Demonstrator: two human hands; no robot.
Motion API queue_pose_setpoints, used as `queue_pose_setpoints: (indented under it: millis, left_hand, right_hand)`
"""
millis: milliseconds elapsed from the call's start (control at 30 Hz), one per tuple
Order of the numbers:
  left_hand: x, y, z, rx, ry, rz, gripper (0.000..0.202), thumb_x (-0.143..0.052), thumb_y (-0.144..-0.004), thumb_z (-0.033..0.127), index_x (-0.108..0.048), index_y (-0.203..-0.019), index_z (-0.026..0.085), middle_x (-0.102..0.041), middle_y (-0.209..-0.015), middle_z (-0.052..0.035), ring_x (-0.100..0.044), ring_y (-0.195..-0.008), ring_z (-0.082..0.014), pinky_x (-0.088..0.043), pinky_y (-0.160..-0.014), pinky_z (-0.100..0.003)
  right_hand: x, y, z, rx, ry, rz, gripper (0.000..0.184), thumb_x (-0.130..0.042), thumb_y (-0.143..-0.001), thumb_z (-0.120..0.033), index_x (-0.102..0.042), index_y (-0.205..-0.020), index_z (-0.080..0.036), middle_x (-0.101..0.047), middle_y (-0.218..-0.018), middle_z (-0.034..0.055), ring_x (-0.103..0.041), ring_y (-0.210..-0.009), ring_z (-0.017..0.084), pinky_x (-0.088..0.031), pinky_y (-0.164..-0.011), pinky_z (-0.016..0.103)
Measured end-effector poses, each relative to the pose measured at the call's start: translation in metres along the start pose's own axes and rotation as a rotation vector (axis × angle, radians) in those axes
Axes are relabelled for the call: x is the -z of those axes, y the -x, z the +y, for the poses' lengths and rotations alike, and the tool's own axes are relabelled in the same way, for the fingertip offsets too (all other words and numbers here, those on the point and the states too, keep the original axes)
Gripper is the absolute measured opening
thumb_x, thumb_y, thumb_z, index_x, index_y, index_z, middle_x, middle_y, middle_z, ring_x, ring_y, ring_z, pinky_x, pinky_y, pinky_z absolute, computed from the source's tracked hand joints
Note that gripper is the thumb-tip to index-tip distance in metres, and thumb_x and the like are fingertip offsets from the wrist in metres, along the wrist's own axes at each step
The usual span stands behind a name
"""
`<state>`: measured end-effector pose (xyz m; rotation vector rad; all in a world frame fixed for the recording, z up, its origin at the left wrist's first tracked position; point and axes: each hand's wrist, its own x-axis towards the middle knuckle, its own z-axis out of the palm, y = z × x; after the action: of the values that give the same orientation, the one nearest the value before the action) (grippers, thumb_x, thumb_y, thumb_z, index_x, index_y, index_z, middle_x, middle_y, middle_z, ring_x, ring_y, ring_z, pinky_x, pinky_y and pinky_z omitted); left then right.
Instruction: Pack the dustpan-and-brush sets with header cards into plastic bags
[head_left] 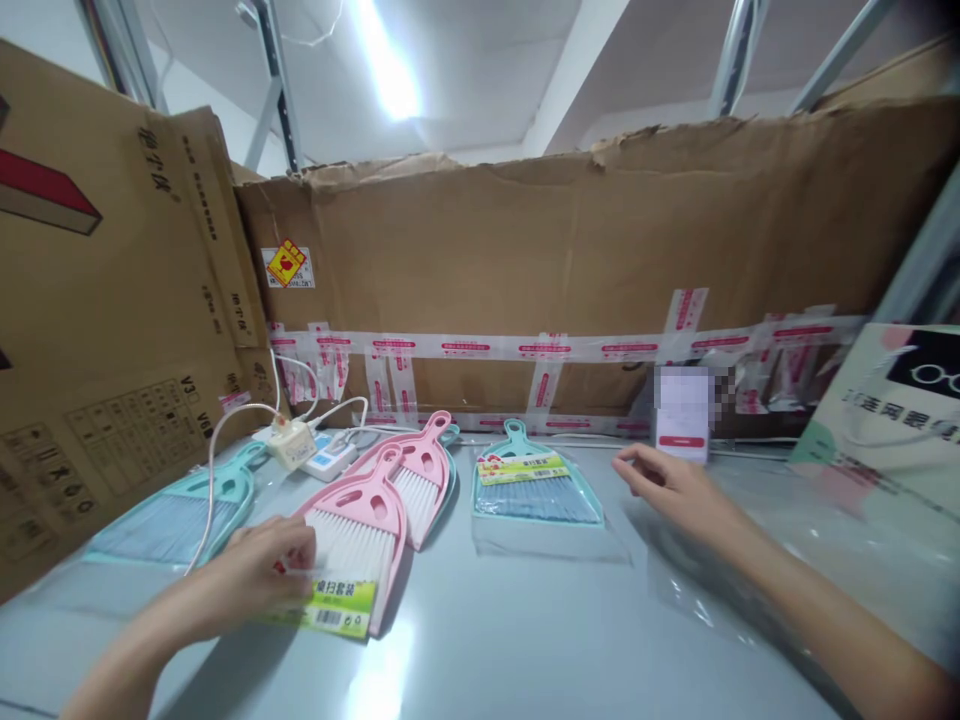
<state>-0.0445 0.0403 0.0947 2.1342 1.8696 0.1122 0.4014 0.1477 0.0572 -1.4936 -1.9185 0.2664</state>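
Observation:
My left hand (274, 555) is closed on a yellow-green label card (341, 605) printed with black characters. The card overlaps the lower part of a pink dustpan and brush set (367, 515) with white bristles. Behind that lies a second pink set (424, 475), with a turquoise edge showing under it. A turquoise dustpan and brush set (536, 490) in a clear bag, with a similar label across it, lies in the middle. My right hand (664, 485) hovers to its right, in front of a propped phone (681, 415), fingers loosely stretched and holding nothing.
Another turquoise set (180, 510) lies at the left beside a large carton (127, 330). A white plug adapter (292, 443) and power strip (330, 455) trail cables there. Taped cardboard (480, 260) walls the back. Clear plastic bags (720, 580) and a printed box (892, 430) are at right.

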Motion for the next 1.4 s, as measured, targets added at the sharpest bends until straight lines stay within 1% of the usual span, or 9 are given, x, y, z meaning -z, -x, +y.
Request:
queue_pose_setpoints:
  millis: [133,267,400,500,767,933,1067,1233,1400]
  left_hand:
    - [0.016,-0.020,0.014,-0.124,0.038,-0.074,0.014,-0.046,-0.075,0.030,-0.053,-0.072,0.019,-0.058,-0.085,-0.0031,-0.052,-0.084,-0.0192,-0.039,-0.076,-0.028]
    - [0.020,-0.044,0.028,-0.038,-0.107,-0.040,0.012,-0.054,-0.065,0.027,-0.056,-0.074,0.019,-0.057,-0.098,-0.0054,-0.052,-0.094,-0.0247,-0.037,-0.087,-0.038]
    - [0.013,-0.055,0.015,0.103,-0.112,0.138,0.056,-0.063,-0.058,0.037,-0.050,-0.108,0.019,-0.048,-0.122,-0.0126,-0.043,-0.115,-0.0333,-0.035,-0.093,-0.046]
    - [0.010,-0.056,-0.003,0.185,0.059,0.062,0.078,-0.067,-0.055,0.048,-0.040,-0.120,0.014,-0.051,-0.123,-0.0150,-0.049,-0.112,-0.0323,-0.042,-0.086,-0.038]
    - [0.008,-0.050,-0.009,0.197,0.209,0.013,0.069,-0.068,-0.056,0.056,-0.051,-0.108,0.014,-0.060,-0.116,-0.0131,-0.055,-0.107,-0.0331,-0.045,-0.086,-0.037]
    - [0.006,-0.039,0.000,0.071,0.702,-0.122,0.077,-0.072,-0.059,0.044,-0.041,-0.125,0.020,-0.065,-0.113,-0.0067,-0.060,-0.105,-0.0280,-0.049,-0.087,-0.037]
    - [0.009,-0.036,0.014,0.006,0.903,-0.168,0.082,-0.075,-0.058,0.038,-0.039,-0.129,0.018,-0.067,-0.109,-0.0086,-0.063,-0.099,-0.0281,-0.050,-0.087,-0.040]
    - [0.018,-0.053,0.052,-0.146,0.941,-0.156,0.073,-0.076,-0.060,0.033,-0.046,-0.125,0.018,-0.066,-0.110,-0.0091,-0.062,-0.100,-0.0265,-0.050,-0.086,-0.038]
    - [0.022,-0.086,0.091,-0.150,0.918,-0.107,0.063,-0.079,-0.056,0.031,-0.055,-0.111,0.015,-0.067,-0.104,-0.0103,-0.063,-0.096,-0.0280,-0.051,-0.082,-0.038]
  right_hand:
    - [0.000,0.001,-0.003,-0.001,-0.008,-0.034,0.032,-0.039,-0.084,-0.048,-0.055,-0.079,-0.021,-0.052,-0.058,-0.0014,-0.049,-0.056,0.016,-0.037,-0.055,0.028]
    - [0.000,0.004,-0.008,0.004,-0.017,-0.072,0.032,-0.039,-0.085,-0.048,-0.056,-0.081,-0.021,-0.054,-0.061,-0.0010,-0.050,-0.058,0.015,-0.038,-0.056,0.027]
    - [-0.001,0.005,-0.010,0.018,-0.013,-0.074,0.031,-0.040,-0.085,-0.048,-0.056,-0.080,-0.022,-0.055,-0.061,-0.0012,-0.050,-0.058,0.015,-0.038,-0.055,0.026]
    - [-0.002,0.005,-0.009,0.016,-0.011,-0.068,0.031,-0.040,-0.085,-0.048,-0.057,-0.081,-0.022,-0.056,-0.061,-0.0009,-0.051,-0.057,0.015,-0.038,-0.055,0.027]
    - [-0.010,0.009,-0.027,-0.036,-0.182,-0.126,0.033,-0.041,-0.084,-0.048,-0.058,-0.085,-0.020,-0.061,-0.070,0.0019,-0.056,-0.067,0.017,-0.041,-0.061,0.028]
    - [-0.028,0.022,-0.068,0.003,-0.362,-0.182,0.032,-0.044,-0.082,-0.046,-0.058,-0.088,-0.019,-0.062,-0.083,0.0048,-0.057,-0.079,0.019,-0.045,-0.073,0.032]
    - [-0.044,0.031,-0.107,0.027,-0.620,-0.341,0.036,-0.055,-0.078,-0.046,-0.052,-0.101,-0.020,-0.058,-0.106,0.0084,-0.056,-0.098,0.020,-0.044,-0.088,0.037]
    - [-0.049,0.030,-0.144,-0.170,-1.051,-0.663,0.078,-0.077,-0.057,-0.045,-0.034,-0.117,-0.022,-0.054,-0.119,0.0123,-0.059,-0.102,0.022,-0.048,-0.088,0.039]
    - [-0.050,0.019,-0.140,-0.224,-1.072,-0.382,0.080,-0.083,-0.049,-0.032,-0.036,-0.113,-0.020,-0.057,-0.118,0.0119,-0.059,-0.104,0.025,-0.050,-0.085,0.038]
